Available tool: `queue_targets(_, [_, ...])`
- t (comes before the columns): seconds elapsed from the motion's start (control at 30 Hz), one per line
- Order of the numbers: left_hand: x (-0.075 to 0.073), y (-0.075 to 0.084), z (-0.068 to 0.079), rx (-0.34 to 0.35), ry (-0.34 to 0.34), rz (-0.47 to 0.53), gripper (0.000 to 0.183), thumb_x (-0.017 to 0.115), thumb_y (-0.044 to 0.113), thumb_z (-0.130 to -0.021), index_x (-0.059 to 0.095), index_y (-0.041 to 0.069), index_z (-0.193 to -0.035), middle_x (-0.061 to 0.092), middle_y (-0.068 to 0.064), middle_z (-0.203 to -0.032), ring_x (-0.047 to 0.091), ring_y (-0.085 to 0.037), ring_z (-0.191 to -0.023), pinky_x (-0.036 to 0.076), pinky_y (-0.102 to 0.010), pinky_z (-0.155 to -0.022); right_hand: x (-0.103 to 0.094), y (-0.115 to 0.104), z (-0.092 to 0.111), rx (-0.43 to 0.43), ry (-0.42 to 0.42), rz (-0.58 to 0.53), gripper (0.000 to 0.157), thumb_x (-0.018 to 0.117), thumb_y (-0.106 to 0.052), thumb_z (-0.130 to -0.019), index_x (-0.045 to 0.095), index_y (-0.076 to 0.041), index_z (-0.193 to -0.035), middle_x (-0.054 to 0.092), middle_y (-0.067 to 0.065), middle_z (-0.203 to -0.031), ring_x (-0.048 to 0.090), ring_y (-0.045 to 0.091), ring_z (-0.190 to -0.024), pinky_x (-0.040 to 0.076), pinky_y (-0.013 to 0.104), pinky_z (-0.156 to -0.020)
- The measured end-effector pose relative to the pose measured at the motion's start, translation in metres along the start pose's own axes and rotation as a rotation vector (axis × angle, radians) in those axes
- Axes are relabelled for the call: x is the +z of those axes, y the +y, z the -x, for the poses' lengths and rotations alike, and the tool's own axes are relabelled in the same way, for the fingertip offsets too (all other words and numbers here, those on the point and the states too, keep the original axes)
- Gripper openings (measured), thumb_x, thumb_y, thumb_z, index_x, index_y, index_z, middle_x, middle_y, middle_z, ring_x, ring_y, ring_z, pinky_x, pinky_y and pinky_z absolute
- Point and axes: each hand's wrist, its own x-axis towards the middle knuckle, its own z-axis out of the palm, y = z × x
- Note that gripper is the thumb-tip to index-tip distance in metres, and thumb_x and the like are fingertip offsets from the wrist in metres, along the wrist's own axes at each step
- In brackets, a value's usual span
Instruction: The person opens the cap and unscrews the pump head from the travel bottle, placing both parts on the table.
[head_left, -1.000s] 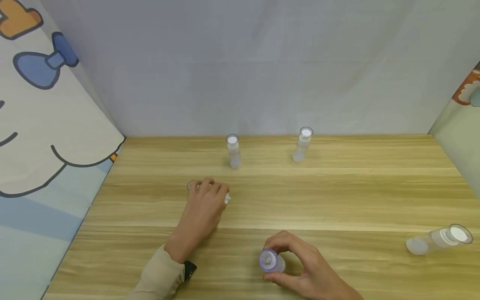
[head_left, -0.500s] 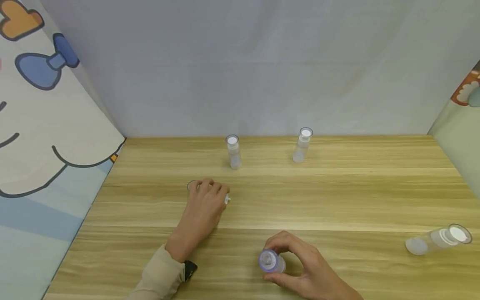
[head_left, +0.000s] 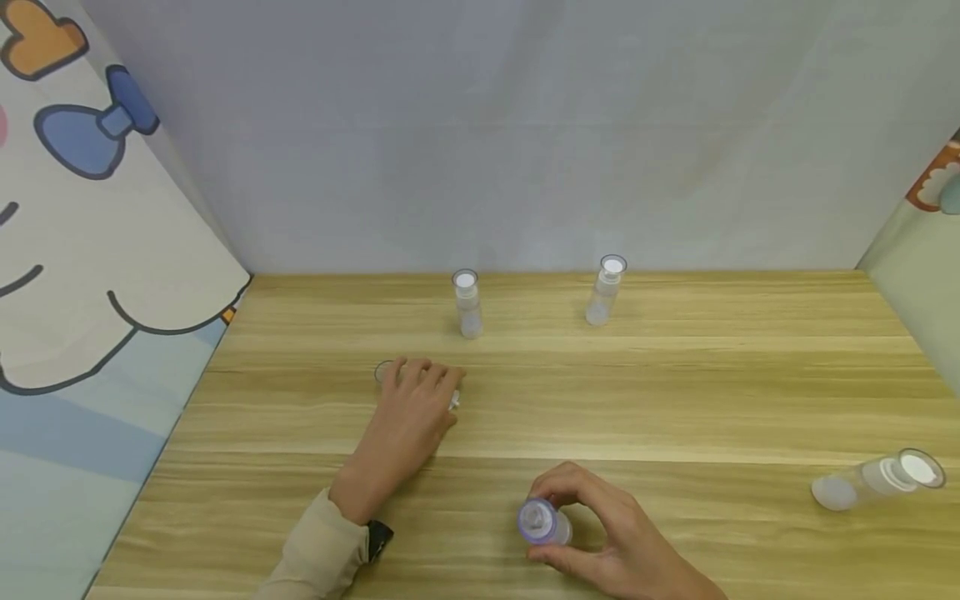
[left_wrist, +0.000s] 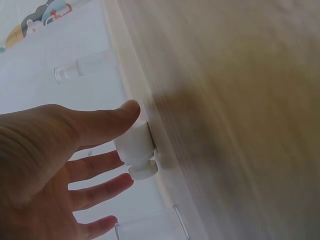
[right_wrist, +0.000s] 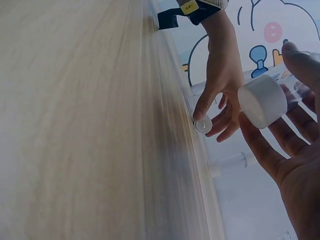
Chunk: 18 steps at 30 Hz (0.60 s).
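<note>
My left hand (head_left: 408, 417) is low over the table at left, thumb and fingers spread around a small white pump head (left_wrist: 136, 147) lying on the wood. In the head view only the end of that pump head shows between index finger and thumb. Just past the other fingertips stands a clear cap (head_left: 383, 372), partly covered by the hand. Near the front, my right hand (head_left: 611, 533) grips a small clear bottle (head_left: 537, 522) between thumb and curled fingers. Its rim looks purple from above, and the right wrist view shows its white base (right_wrist: 263, 101).
Two clear pump bottles stand toward the back of the wooden table (head_left: 712, 392): a left bottle (head_left: 468, 307) and a right bottle (head_left: 603, 292). Another capped bottle (head_left: 870, 481) is at far right. A pale curtain (head_left: 525, 142) closes off the rear edge.
My left fingers and thumb have spread apart around the pump head, the thumb coming into sight below it. My right hand and its bottle have stayed in place.
</note>
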Motion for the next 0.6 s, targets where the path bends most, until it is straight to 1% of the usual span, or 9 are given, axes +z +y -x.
queue_targets(0.17, [0.000,-0.001,0.000,-0.005,-0.021,0.015,0.062,0.086,0.029,-0.088,0.057,0.013,-0.140,0.068,-0.009,-0.131,0.057,-0.035,-0.128,0.040,-0.063,-0.115,0.000,0.000,0.001,0.017,-0.004,0.008,0.055,0.088,-0.003,-0.081,0.058,-0.002,-0.126,0.066,0.005,-0.119,0.067,0.013,-0.106,0.060,0.027,-0.092])
queue_targets(0.3, [-0.006,-0.001,-0.002,-0.013,-0.012,0.063,0.065,0.086,0.029,-0.087,0.056,0.013,-0.143,0.068,-0.010,-0.133,0.058,-0.036,-0.128,0.041,-0.064,-0.115,0.000,0.000,0.000,0.023,-0.006,0.013,0.054,0.088,-0.004,-0.081,0.058,-0.002,-0.127,0.066,0.005,-0.119,0.067,0.012,-0.106,0.060,0.027,-0.092])
queue_targets(0.5, [-0.016,-0.007,-0.012,-0.058,-0.004,0.157,0.061,0.084,0.027,-0.090,0.058,0.010,-0.142,0.067,-0.011,-0.134,0.059,-0.036,-0.129,0.046,-0.061,-0.111,0.001,0.001,-0.001,0.002,0.028,-0.006,0.055,0.088,-0.001,-0.080,0.057,0.002,-0.126,0.066,0.007,-0.118,0.067,0.013,-0.105,0.061,0.028,-0.092])
queue_targets(0.6, [-0.020,-0.013,-0.020,-0.092,0.002,0.214,0.059,0.082,0.023,-0.091,0.057,0.008,-0.142,0.067,-0.012,-0.135,0.060,-0.037,-0.128,0.048,-0.060,-0.108,0.002,0.001,-0.003,0.000,0.057,-0.004,0.053,0.087,-0.001,-0.082,0.057,0.003,-0.125,0.066,0.007,-0.116,0.066,0.012,-0.102,0.060,0.026,-0.092])
